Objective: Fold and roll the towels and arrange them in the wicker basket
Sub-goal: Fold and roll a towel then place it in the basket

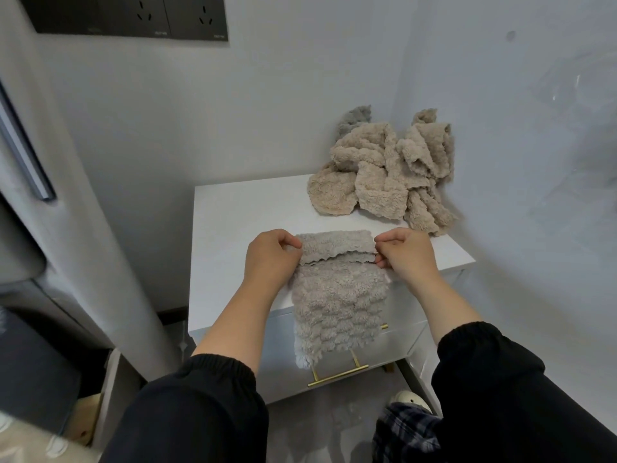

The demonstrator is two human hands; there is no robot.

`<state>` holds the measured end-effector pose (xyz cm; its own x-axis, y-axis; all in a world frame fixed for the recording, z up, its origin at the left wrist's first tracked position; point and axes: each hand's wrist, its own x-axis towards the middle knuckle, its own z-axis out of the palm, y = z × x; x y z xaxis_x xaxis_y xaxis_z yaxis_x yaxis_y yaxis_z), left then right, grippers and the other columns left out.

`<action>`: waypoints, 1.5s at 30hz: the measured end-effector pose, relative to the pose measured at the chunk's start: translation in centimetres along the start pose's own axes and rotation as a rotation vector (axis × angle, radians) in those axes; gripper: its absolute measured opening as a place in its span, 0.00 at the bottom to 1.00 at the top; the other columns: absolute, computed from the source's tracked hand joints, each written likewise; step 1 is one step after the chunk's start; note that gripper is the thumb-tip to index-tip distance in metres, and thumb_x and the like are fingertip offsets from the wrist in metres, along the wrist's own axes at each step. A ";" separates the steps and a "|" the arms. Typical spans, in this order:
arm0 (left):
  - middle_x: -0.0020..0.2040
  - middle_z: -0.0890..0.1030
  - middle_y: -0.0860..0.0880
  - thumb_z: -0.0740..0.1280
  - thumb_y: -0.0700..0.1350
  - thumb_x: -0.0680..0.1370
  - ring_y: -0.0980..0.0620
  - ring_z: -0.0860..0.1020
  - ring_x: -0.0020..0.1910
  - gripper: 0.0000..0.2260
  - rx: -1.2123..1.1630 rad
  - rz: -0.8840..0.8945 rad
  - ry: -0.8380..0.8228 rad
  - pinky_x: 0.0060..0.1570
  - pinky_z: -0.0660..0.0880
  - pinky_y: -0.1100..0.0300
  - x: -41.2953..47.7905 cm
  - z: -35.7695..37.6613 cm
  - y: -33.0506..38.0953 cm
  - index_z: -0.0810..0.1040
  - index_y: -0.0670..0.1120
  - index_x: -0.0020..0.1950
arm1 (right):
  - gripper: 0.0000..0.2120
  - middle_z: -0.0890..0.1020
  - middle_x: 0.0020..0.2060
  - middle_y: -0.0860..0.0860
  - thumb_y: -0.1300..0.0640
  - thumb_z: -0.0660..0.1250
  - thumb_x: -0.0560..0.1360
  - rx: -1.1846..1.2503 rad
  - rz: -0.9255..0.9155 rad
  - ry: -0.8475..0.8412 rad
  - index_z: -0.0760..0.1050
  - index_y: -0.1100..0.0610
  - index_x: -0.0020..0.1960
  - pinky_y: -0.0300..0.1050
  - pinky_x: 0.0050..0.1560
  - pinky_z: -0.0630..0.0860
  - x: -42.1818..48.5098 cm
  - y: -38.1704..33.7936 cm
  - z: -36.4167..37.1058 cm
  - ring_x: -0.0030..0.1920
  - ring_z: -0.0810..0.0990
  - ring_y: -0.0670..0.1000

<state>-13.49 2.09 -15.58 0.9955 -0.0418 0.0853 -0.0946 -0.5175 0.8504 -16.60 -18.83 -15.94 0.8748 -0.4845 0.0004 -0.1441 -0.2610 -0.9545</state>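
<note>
Two hands are working on one beige-grey towel (337,295) at the front of the white table (240,208). The left hand (270,259) is pinching the towel's left edge and the right hand (405,253) is pinching its right edge, each with fingers curled round the far end, which is lying doubled back as one narrow flap with a wavy hem. The rest of the towel is lying flat across the tabletop and hanging over the front edge, down across the drawer face. Its pile is thick and fluffy, running in rows of soft ridges.

One loose heap (384,175) of crumpled beige towels is sitting at the far right corner of the table, against the wall. How many it is holding I cannot tell. One grey towel (355,120) is poking up behind it.

One slim brass-coloured bar handle (337,374) is showing on the drawer, partly behind the hanging towel. Two black gathered sleeves (213,396) are covering the forearms, and one dark glossy socket panel (133,15) is showing two outlets on the wall above.
</note>
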 end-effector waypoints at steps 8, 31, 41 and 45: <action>0.33 0.75 0.55 0.69 0.38 0.72 0.60 0.72 0.32 0.06 0.049 0.029 -0.050 0.31 0.65 0.69 0.2 0.0 -0.1 0.80 0.48 0.40 | 0.05 0.77 0.41 0.51 0.59 0.68 0.75 -0.350 -0.493 0.138 0.82 0.57 0.43 0.40 0.41 0.66 -1.5 -2.4 1.2 0.41 0.73 0.49; 0.47 0.79 0.49 0.74 0.43 0.72 0.48 0.76 0.49 0.16 0.238 0.069 -0.192 0.47 0.71 0.59 0.7 -0.9 -0.2 0.80 0.46 0.59 | 0.26 0.76 0.55 0.53 0.64 0.71 0.71 -0.425 -0.039 -0.383 0.71 0.52 0.66 0.50 0.49 0.77 -1.1 -3.0 -0.2 0.46 0.80 0.57; 0.44 0.77 0.49 0.69 0.39 0.71 0.50 0.74 0.43 0.05 0.207 0.223 0.118 0.42 0.67 0.60 0.0 -0.4 1.2 0.82 0.45 0.46 | 0.11 0.74 0.38 0.45 0.64 0.71 0.72 -0.324 -0.203 -0.164 0.74 0.54 0.51 0.29 0.27 0.66 -1.5 -3.6 0.1 0.29 0.72 0.40; 0.46 0.75 0.50 0.67 0.37 0.72 0.49 0.76 0.43 0.08 0.161 0.264 0.222 0.43 0.67 0.61 0.1 -0.1 1.2 0.82 0.45 0.48 | 0.13 0.75 0.51 0.48 0.63 0.70 0.72 -0.328 -0.323 -0.040 0.74 0.52 0.53 0.37 0.42 0.66 -1.3 -3.2 0.6 0.45 0.73 0.47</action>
<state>-13.54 1.55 -14.45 0.9092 -0.0150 0.4161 -0.3277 -0.6424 0.6928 -16.99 -16.86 -13.07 0.9152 -0.3038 0.2646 0.0056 -0.6472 -0.7623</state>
